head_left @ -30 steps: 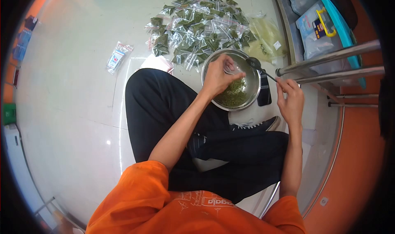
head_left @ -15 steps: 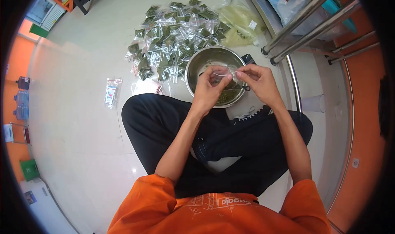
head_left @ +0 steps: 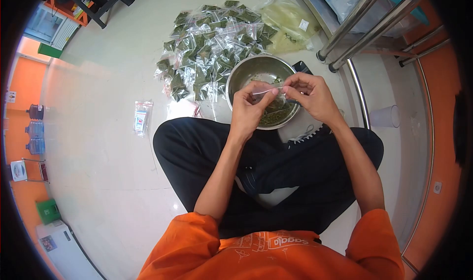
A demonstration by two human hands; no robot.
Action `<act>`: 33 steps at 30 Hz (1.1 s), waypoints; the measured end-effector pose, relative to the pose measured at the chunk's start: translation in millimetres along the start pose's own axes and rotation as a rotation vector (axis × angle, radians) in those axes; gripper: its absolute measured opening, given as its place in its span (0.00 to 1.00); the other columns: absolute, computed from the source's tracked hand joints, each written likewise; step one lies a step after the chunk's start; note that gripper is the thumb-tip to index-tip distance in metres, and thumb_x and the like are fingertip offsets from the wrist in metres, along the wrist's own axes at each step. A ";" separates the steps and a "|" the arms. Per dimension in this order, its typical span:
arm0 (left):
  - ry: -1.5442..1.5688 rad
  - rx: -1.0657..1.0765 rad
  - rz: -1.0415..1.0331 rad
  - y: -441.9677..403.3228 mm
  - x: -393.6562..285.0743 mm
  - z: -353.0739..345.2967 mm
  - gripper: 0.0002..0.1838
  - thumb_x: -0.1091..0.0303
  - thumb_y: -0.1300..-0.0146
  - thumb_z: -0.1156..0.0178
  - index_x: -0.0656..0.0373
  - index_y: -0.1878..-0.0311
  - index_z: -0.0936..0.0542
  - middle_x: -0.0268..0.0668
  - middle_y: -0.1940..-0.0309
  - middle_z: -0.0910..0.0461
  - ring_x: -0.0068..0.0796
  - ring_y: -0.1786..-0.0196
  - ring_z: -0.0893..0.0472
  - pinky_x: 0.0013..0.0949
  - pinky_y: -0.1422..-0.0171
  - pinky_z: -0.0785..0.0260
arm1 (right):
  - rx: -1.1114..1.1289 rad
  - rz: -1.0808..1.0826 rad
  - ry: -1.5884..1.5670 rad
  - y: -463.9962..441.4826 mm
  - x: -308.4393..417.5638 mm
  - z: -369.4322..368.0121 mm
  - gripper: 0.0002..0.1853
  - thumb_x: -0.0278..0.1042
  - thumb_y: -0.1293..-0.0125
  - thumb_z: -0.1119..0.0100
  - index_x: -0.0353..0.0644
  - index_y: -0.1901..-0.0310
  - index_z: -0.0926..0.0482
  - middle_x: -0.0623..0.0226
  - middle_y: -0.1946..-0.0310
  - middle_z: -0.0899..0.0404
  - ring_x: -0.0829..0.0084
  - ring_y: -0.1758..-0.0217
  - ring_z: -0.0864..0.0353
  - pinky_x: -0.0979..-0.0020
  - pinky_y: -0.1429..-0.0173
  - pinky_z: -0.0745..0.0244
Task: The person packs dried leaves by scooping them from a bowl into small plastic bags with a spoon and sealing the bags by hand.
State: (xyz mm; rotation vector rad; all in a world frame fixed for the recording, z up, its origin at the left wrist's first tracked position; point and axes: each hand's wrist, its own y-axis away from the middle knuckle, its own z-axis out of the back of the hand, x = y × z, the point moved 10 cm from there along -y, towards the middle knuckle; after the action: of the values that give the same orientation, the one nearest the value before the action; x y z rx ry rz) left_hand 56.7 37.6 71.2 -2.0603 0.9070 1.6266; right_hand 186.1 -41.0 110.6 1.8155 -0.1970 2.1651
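Note:
A small clear zip bag [head_left: 281, 101] hangs over the steel bowl [head_left: 245, 73], its upper edge stretched nearly straight. My left hand [head_left: 250, 108] pinches one end of that edge between thumb and fingers. At the other end, my right hand [head_left: 315, 98] pinches it the same way. Dark green dried leaf bits [head_left: 277, 116] show in the lower part of the bowl, partly seen through the bag. The bag's exact contents are hard to make out.
Beyond the bowl lies a heap of filled zip bags [head_left: 212, 48], beside a large yellowish plastic bag [head_left: 288, 21]. Flat bags [head_left: 183, 109] and a labelled packet [head_left: 142, 118] lie on the floor to the left. Metal rack legs [head_left: 357, 26] and a plastic cup [head_left: 385, 117] stand right.
The bag's upper edge, curved in an open loop before, is now drawn almost straight between my hands. The whole view has shifted slightly. Both hands keep their pinch.

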 end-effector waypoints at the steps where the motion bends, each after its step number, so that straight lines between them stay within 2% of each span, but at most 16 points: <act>1: -0.013 0.011 -0.004 0.3 -1.3 -0.8 0.07 0.72 0.34 0.31 0.62 0.56 0.16 0.31 0.60 0.15 0.17 0.57 0.19 0.25 0.50 0.27 | -0.006 0.020 0.056 -0.2 1.8 0.3 0.06 0.25 0.30 0.35 0.33 0.56 0.18 0.72 0.62 0.17 0.83 0.57 0.18 0.77 0.49 0.20; 2: -0.015 0.009 -0.005 0.8 -1.0 -0.3 0.07 0.72 0.34 0.31 0.62 0.56 0.16 0.31 0.60 0.15 0.17 0.57 0.19 0.25 0.50 0.27 | -0.004 0.022 0.054 -0.4 0.6 -0.9 0.06 0.25 0.30 0.35 0.33 0.56 0.18 0.72 0.62 0.17 0.83 0.57 0.18 0.77 0.49 0.20; 4: -0.034 0.019 -0.005 1.3 0.0 -2.5 0.06 0.72 0.34 0.30 0.62 0.56 0.16 0.30 0.61 0.16 0.16 0.58 0.20 0.24 0.51 0.29 | -0.060 0.115 0.084 -0.9 6.5 2.1 0.06 0.26 0.33 0.35 0.31 0.61 0.17 0.68 0.69 0.16 0.81 0.64 0.18 0.74 0.55 0.22; 8: -0.096 -0.004 -0.043 2.7 -2.7 -2.1 0.06 0.71 0.33 0.31 0.62 0.58 0.17 0.27 0.65 0.18 0.13 0.61 0.24 0.22 0.55 0.32 | -0.067 0.126 0.008 0.1 4.0 -2.2 0.06 0.26 0.32 0.35 0.31 0.61 0.18 0.68 0.68 0.17 0.81 0.62 0.19 0.73 0.51 0.22; 11: -0.214 0.007 -0.162 2.7 -16.7 0.2 0.06 0.71 0.33 0.32 0.63 0.59 0.17 0.26 0.67 0.19 0.13 0.62 0.25 0.23 0.56 0.33 | -0.054 0.102 -0.066 1.2 6.6 -8.0 0.05 0.26 0.32 0.35 0.32 0.60 0.18 0.69 0.66 0.16 0.81 0.61 0.19 0.73 0.50 0.23; 19: -0.207 0.065 -0.158 2.5 -16.7 -2.5 0.07 0.70 0.32 0.32 0.64 0.59 0.16 0.28 0.65 0.16 0.15 0.58 0.22 0.25 0.50 0.30 | 0.020 0.054 -0.046 1.9 7.2 -8.6 0.04 0.25 0.31 0.35 0.33 0.61 0.19 0.71 0.66 0.17 0.82 0.59 0.18 0.75 0.49 0.24; 23: -0.251 0.057 -0.177 0.8 -17.0 0.6 0.08 0.69 0.33 0.31 0.64 0.59 0.15 0.30 0.64 0.15 0.16 0.58 0.20 0.26 0.50 0.29 | -0.025 0.076 -0.020 4.6 9.7 -10.8 0.04 0.25 0.31 0.36 0.33 0.61 0.19 0.71 0.66 0.18 0.82 0.59 0.19 0.75 0.49 0.24; 29: -0.153 0.109 -0.111 -0.8 -11.4 -2.5 0.10 0.69 0.32 0.32 0.64 0.53 0.13 0.35 0.61 0.12 0.19 0.57 0.18 0.26 0.48 0.27 | -0.022 0.080 -0.014 -0.2 -0.5 -2.8 0.06 0.27 0.31 0.36 0.33 0.61 0.19 0.71 0.68 0.19 0.83 0.62 0.22 0.75 0.52 0.25; 33: -0.120 0.001 -0.057 -5.0 -2.5 12.6 0.09 0.69 0.31 0.33 0.66 0.55 0.13 0.34 0.63 0.13 0.18 0.59 0.19 0.26 0.51 0.27 | -0.038 0.085 -0.039 -1.0 -0.2 -3.1 0.06 0.28 0.31 0.35 0.33 0.61 0.20 0.72 0.68 0.19 0.84 0.63 0.23 0.75 0.54 0.25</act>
State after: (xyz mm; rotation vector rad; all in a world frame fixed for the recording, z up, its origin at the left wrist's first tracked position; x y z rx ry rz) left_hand 50.6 49.8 69.7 -1.9462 0.8008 1.6988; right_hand 183.6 -39.2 109.8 1.8604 -0.3274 2.1679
